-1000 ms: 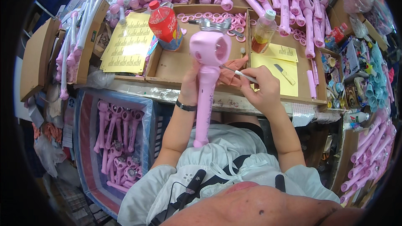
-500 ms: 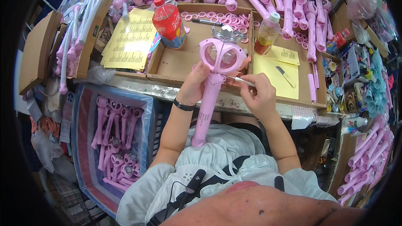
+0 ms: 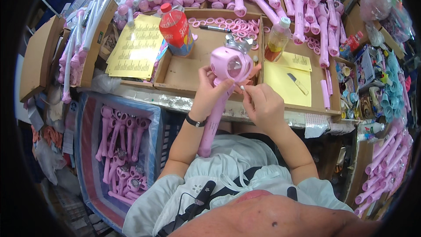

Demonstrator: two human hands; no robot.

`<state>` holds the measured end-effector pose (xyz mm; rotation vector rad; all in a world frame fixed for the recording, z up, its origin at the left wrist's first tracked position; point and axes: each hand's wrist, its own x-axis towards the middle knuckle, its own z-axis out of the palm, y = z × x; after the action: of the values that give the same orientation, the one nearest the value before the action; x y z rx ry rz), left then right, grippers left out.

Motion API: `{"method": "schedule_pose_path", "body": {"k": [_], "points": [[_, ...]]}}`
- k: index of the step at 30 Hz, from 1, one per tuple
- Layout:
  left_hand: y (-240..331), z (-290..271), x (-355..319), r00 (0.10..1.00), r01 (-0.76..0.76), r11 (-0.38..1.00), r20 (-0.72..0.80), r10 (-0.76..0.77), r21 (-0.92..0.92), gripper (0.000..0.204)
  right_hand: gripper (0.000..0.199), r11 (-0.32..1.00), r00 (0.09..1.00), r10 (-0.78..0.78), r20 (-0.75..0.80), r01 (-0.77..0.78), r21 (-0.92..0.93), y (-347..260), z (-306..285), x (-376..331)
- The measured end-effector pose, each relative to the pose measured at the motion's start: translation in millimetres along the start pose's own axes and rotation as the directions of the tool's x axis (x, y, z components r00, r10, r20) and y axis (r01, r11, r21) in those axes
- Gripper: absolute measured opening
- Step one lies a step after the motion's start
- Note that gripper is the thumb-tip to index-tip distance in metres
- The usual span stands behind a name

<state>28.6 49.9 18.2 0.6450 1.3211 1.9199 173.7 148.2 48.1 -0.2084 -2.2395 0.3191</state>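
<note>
— What have we got in our hands?

— Our left hand [image 3: 209, 91] is wrapped around the neck of a pink toy wand [image 3: 221, 96], just under its round head; we keep the long handle pointing down toward our lap, probably so the clear middle of the head faces us.

— And the other hand?

— Our right hand [image 3: 263, 103] sits just right of the head, fingers pinched narrow on a small white stick [image 3: 244, 88]; its tip is right beside the head, though we cannot tell if it touches.

— What lies around?

— Just beyond both hands is a cardboard tray [image 3: 184, 68], likely kept close for reach; a red bottle [image 3: 175, 28] stands beyond the left hand; a small knife [image 3: 298, 83] on yellow paper [image 3: 280, 81] lies right of the right hand; finished wands fill a bin [image 3: 87, 158] below left.
</note>
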Motion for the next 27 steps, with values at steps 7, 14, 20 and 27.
{"method": "schedule_pose_path", "body": {"k": [7,14,20,27], "points": [[-0.7,4.6,-0.2,0.967,-0.241,0.959,-0.042,0.249,0.152,0.075,0.016,0.99,0.992,0.128,-0.002,-0.128,0.052,-1.3,10.2,-9.2],[-2.1,3.8,-2.5,0.966,-0.242,0.923,-0.017,0.259,0.3,0.077,0.013,0.829,0.913,0.404,0.056,-0.391,0.4,6.0,21.4,-20.2],[-7.8,5.2,-2.6,0.935,-0.305,0.82,-0.013,0.355,0.484,0.081,0.011,0.856,0.901,0.402,0.163,-0.433,0.283,12.4,13.9,-25.4],[-5.7,11.7,-15.5,0.908,-0.297,0.733,-0.055,0.414,0.612,0.09,0.017,0.428,0.713,0.58,0.394,-0.678,0.597,17.4,16.8,-34.0]]}}
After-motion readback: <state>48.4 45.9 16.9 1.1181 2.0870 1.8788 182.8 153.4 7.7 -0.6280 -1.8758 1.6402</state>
